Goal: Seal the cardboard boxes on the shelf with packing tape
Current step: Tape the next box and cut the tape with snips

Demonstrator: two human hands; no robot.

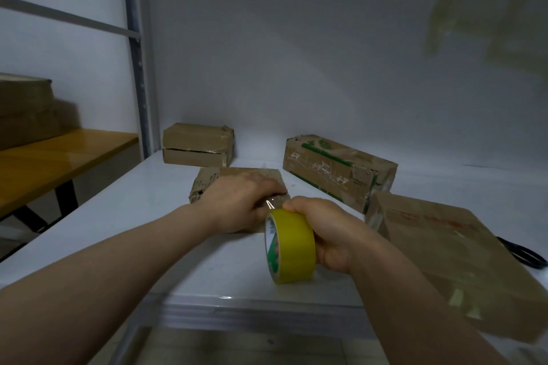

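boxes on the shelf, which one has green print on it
The long box at the back right: green stripes along its edges. The others are plain brown, bar the near-right box, printed red.

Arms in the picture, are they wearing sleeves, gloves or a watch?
No. The left arm and the right arm are both bare as far up as the picture reaches, with no sleeve or cuff showing. There are no gloves, no watch or band at either wrist, and no rings that can be seen. There are no cables or markings either.
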